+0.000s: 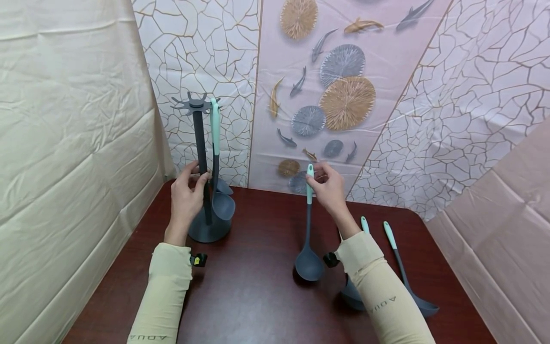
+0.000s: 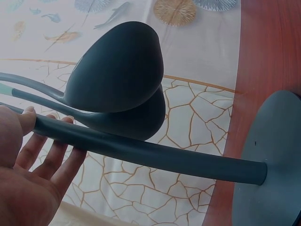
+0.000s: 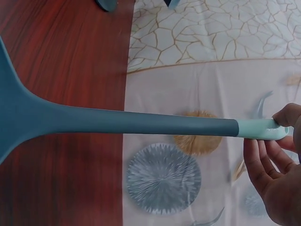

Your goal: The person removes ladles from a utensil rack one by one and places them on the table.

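In the head view, my left hand (image 1: 186,196) grips the dark pole (image 1: 199,143) of a utensil stand, whose round base (image 1: 210,231) sits on the table at the left. Thumb and fingers meet around that pole in the left wrist view. Two dark-bowled utensils hang on the stand; the nearer one (image 1: 223,206) has a mint handle. My right hand (image 1: 328,186) pinches the mint handle end of a dark ladle (image 1: 308,265) between thumb and fingers. The ladle hangs upright, bowl down, close over the table, with a shadow under it.
Another ladle (image 1: 401,267) lies on the red-brown table (image 1: 249,296) at the right. A further mint-handled utensil (image 1: 353,294) lies partly hidden under my right forearm. Patterned cloth (image 1: 283,95) hangs behind the table, and plain cloth (image 1: 77,143) stands along the left side.
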A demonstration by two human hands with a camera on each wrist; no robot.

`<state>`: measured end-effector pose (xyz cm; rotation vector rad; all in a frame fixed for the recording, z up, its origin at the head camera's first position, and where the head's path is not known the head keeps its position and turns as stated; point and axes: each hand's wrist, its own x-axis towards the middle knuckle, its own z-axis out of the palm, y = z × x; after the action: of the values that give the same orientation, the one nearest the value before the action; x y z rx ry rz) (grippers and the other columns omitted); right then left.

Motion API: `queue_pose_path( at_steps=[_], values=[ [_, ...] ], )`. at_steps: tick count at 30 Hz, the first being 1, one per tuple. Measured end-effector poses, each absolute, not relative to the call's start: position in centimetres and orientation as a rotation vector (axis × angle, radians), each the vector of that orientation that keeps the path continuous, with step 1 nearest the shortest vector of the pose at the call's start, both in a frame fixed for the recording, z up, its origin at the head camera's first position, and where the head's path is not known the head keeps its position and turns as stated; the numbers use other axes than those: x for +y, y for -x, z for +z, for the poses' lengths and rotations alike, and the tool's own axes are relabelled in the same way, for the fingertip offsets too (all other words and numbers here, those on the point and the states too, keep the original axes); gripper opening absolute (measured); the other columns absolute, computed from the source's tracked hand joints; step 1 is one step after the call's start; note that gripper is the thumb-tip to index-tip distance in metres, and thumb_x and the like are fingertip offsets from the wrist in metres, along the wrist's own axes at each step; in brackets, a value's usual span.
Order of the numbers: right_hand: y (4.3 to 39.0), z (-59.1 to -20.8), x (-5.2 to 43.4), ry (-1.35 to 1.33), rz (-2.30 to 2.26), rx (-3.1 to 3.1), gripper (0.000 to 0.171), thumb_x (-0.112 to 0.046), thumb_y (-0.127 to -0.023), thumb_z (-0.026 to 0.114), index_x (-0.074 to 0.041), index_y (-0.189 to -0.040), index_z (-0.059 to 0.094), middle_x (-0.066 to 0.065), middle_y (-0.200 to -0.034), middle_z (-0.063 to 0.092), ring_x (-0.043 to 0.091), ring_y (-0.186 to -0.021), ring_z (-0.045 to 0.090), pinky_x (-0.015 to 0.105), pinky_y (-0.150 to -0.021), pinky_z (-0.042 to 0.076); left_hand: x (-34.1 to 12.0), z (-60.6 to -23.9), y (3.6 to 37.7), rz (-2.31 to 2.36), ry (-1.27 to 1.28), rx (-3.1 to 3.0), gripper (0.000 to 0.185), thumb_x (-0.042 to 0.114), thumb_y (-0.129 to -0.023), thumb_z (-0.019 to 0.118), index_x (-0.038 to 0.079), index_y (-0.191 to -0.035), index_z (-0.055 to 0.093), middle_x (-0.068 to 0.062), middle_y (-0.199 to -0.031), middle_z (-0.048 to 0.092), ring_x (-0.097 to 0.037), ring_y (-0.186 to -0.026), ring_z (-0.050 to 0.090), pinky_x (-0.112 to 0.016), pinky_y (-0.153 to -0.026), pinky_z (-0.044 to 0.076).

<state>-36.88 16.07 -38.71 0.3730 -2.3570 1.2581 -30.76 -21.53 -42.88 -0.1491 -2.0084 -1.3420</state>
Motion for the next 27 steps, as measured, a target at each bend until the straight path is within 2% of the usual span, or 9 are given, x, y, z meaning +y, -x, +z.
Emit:
queue_pose_path(
  at_steps=[6,11,17,19,23,27],
  values=[
    [36.8,-39.2,16.7,-0.345,1.376,-2.373,0.021,-0.012,-0.097,0.076,-0.003,-0.115,0.072,0.014,-0.093,0.067,0.033,-0.077,0.067,0.04,-0.061,0.061,-21.5,-42.9,30.7,-1.336,0.136,-2.015,0.04,0.018,-0.107,0.066,0.011,-0.146,0.062,-0.013,-0.126,0.07,-0.026,-0.106,0.072,-0.01,-0.076,0.049],
    [36.7,-39.7,17.2,-0.322,1.382,-2.413,0.022,-0.016,-0.1,0.075,-0.003,-0.117,0.071,0.013,-0.096,0.065,0.031,-0.081,0.067,0.033,-0.061,0.06,-21.5,-42.9,30.7,-1.343,0.143,-2.009,0.041,0.018,-0.107,0.066,0.01,-0.146,0.062,-0.013,-0.126,0.07,-0.026,-0.106,0.072,-0.01,-0.076,0.049],
    [36.7,-40.2,17.8,-0.289,1.39,-2.447,0.023,-0.019,-0.101,0.074,-0.004,-0.118,0.07,0.012,-0.099,0.065,0.032,-0.084,0.068,0.04,-0.065,0.062,-21.6,-42.9,30.8,-1.351,0.162,-2.001,0.041,0.019,-0.107,0.067,0.01,-0.147,0.062,-0.013,-0.126,0.07,-0.026,-0.107,0.072,-0.011,-0.076,0.05],
    [36.8,-40.4,17.9,-0.278,1.393,-2.457,0.024,-0.019,-0.101,0.074,-0.003,-0.118,0.07,0.014,-0.099,0.065,0.036,-0.085,0.068,0.043,-0.066,0.062,-21.6,-43.0,30.9,-1.354,0.167,-1.998,0.041,0.019,-0.107,0.067,0.009,-0.146,0.062,-0.013,-0.126,0.07,-0.025,-0.107,0.072,-0.015,-0.077,0.053],
    [36.8,-40.8,18.2,-0.262,1.395,-2.479,0.026,-0.018,-0.101,0.074,-0.001,-0.12,0.069,0.017,-0.1,0.066,0.038,-0.085,0.069,0.039,-0.064,0.062,-21.6,-43.1,30.9,-1.352,0.166,-1.998,0.041,0.019,-0.106,0.067,0.009,-0.146,0.062,-0.012,-0.125,0.07,-0.024,-0.107,0.072,-0.029,-0.079,0.059],
    [36.9,-41.1,18.5,-0.238,1.397,-2.499,0.026,-0.018,-0.101,0.075,-0.002,-0.121,0.069,0.017,-0.103,0.067,0.034,-0.086,0.069,0.035,-0.063,0.062,-21.6,-42.9,30.8,-1.355,0.162,-2.003,0.042,0.021,-0.107,0.067,0.008,-0.147,0.061,-0.014,-0.126,0.069,-0.024,-0.108,0.072,-0.024,-0.079,0.058]
  ],
)
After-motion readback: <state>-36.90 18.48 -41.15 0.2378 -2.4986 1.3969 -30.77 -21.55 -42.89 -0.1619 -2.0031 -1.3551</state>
